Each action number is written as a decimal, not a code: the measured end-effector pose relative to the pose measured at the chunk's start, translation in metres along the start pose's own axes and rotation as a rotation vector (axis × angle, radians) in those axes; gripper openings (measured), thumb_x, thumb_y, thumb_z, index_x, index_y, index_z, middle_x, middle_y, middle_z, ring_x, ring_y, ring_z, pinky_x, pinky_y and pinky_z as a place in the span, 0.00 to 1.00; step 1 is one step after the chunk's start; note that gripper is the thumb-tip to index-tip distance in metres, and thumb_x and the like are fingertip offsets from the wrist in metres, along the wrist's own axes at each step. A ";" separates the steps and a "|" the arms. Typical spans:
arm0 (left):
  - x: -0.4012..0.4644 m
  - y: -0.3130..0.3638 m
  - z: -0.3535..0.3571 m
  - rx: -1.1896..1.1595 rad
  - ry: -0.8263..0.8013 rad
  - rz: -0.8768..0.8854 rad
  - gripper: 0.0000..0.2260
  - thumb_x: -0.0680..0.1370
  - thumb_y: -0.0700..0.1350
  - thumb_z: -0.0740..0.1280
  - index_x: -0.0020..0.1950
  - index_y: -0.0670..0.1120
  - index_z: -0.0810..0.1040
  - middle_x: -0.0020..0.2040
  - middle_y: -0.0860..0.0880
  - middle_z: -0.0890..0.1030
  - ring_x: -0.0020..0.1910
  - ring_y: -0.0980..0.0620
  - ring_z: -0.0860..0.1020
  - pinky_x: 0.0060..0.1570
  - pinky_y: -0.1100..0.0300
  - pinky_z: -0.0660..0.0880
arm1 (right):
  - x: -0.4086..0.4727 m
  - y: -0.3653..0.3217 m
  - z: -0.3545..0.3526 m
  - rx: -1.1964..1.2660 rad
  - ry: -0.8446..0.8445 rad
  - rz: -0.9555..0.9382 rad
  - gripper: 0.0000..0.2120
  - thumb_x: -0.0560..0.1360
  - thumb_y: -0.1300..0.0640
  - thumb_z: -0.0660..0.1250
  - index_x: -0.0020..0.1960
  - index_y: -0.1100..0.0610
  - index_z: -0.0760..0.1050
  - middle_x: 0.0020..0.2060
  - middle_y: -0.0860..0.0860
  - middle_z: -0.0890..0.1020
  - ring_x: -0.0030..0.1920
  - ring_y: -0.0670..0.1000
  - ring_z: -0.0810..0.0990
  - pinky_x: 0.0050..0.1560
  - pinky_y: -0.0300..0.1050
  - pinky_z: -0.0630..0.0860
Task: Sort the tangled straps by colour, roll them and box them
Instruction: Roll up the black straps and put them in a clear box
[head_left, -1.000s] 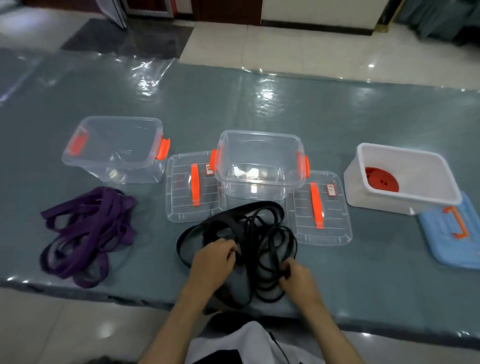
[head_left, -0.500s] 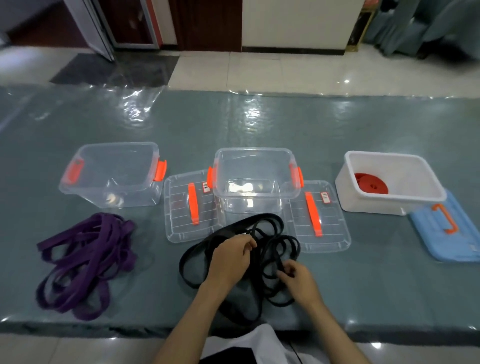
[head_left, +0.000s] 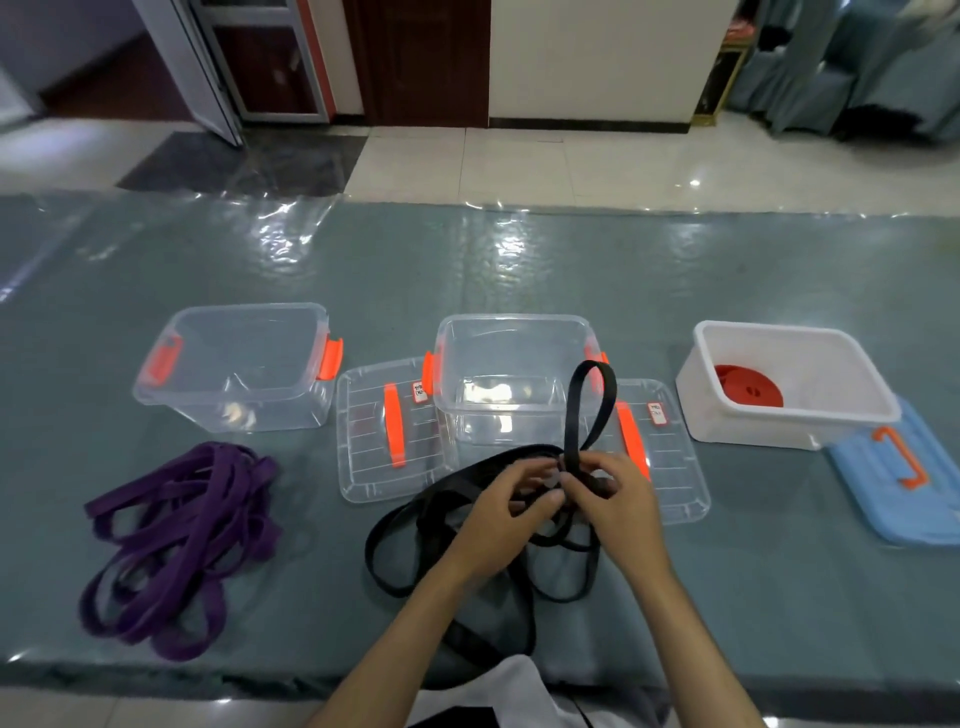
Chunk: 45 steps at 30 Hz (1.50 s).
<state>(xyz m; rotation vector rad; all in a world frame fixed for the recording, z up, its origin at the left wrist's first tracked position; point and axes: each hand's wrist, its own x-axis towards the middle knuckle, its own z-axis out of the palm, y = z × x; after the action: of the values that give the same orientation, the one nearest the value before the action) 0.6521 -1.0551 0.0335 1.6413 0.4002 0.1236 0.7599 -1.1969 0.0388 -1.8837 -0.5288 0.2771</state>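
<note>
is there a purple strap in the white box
No, the white box holds only a red rolled strap; the purple straps lie loose on the table.

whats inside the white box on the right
A rolled red strap lies on the floor of the white box. The near wall hides the floor's front part.

The black strap (head_left: 415, 525) runs under the left hand (head_left: 498, 519) and right hand (head_left: 618, 504), so where the fingers (head_left: 545, 499) pinch it is partly hidden, and its near end drops past the tabletop (head_left: 779, 597) edge behind a white garment (head_left: 498, 691). The blue lid (head_left: 893, 493) is cut off by the right edge and partly covered by the white box (head_left: 779, 415). The labels (head_left: 418, 392) on the clear lids are too small to read.
</note>
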 end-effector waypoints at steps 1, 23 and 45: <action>0.004 0.005 -0.001 -0.075 0.060 0.010 0.17 0.82 0.52 0.71 0.71 0.55 0.76 0.63 0.55 0.84 0.65 0.58 0.80 0.65 0.57 0.77 | 0.002 -0.004 0.000 -0.010 -0.034 -0.023 0.18 0.75 0.60 0.79 0.51 0.36 0.83 0.49 0.44 0.82 0.51 0.39 0.83 0.52 0.31 0.78; 0.061 0.105 -0.057 -0.195 0.320 0.215 0.11 0.78 0.31 0.72 0.53 0.46 0.83 0.50 0.45 0.87 0.48 0.48 0.86 0.53 0.54 0.84 | 0.058 -0.038 0.005 -0.055 -0.139 -0.111 0.03 0.77 0.46 0.76 0.49 0.38 0.84 0.38 0.48 0.84 0.39 0.47 0.83 0.42 0.37 0.77; 0.099 0.244 -0.096 -0.285 0.441 0.523 0.15 0.76 0.42 0.79 0.61 0.47 0.83 0.49 0.44 0.88 0.50 0.46 0.87 0.55 0.52 0.84 | 0.146 -0.225 -0.009 0.272 -0.042 -0.450 0.07 0.81 0.51 0.73 0.57 0.44 0.79 0.46 0.50 0.89 0.49 0.50 0.89 0.53 0.56 0.86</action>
<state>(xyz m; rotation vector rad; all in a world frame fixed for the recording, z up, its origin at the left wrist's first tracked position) 0.7590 -0.9469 0.2690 1.3945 0.2586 0.9051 0.8399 -1.0676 0.2598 -1.4533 -0.8787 0.0842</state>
